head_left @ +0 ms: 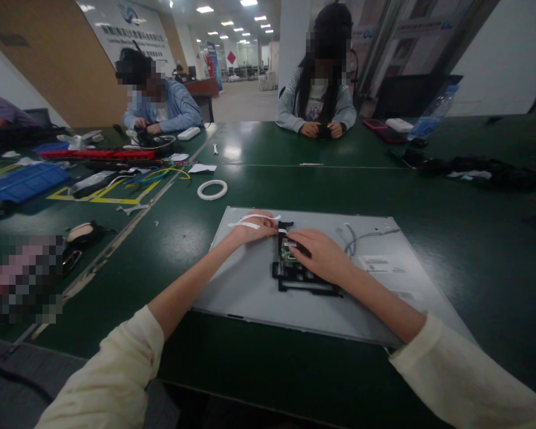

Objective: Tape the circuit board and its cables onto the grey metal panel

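Note:
A pale flat panel (241,280) lies on the green table, and a black bracket frame (306,291) with a green circuit board (288,250) sits on its middle. My left hand (256,229) is at the bracket's upper left corner, its fingers pinched at a short strip of white tape (283,231). More white tape pieces (245,225) cling to the back of that hand. My right hand (319,253) rests over the bracket and board, fingers stretched forward, with the fingertips near the tape; it covers part of both.
Grey cables (351,241) and labels (379,264) are on the panel's right. A white tape roll (212,190) lies beyond it. Blue bins (24,182), wires and tools crowd the left. Two people sit across the table. A bottle (435,113) stands far right.

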Demonstrator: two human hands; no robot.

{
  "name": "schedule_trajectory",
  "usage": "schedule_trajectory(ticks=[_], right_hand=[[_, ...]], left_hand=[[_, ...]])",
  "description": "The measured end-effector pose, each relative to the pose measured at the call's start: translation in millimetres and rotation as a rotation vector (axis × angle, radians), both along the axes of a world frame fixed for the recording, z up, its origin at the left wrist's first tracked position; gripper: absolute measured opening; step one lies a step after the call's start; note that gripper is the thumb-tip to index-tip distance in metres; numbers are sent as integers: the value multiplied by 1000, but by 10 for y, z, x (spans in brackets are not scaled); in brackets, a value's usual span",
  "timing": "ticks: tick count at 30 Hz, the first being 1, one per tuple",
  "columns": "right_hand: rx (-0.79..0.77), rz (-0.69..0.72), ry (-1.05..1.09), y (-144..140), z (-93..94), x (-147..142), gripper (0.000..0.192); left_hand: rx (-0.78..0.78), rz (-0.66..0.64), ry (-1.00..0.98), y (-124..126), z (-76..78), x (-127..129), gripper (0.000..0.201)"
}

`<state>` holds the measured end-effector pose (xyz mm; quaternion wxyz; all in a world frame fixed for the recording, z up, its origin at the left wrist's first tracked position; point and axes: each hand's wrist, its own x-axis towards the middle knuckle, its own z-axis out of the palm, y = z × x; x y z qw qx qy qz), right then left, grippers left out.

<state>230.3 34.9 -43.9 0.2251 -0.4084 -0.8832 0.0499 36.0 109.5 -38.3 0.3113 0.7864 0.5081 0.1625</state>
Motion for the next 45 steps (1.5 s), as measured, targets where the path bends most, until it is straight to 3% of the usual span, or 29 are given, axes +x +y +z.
schedule_trajectory(ticks=[5, 15, 26, 36, 45], right_hand=[[11, -9, -10, -6, 4, -2, 33], [22, -35, -8, 3, -35, 9, 32], [41, -59, -40, 0, -21, 11, 32], [49, -190, -109, -41, -9, 9, 33], [47, -194, -104, -22, -22, 17, 33]], left_hand=[[12, 27, 61, -52, 81, 21, 9], [0, 7, 92, 52, 35, -45, 13], [-58, 50, 225, 30, 175, -67, 15], [-156, 58, 174, 106, 138, -215, 11], [-270, 29, 77, 103, 161, -249, 11]])
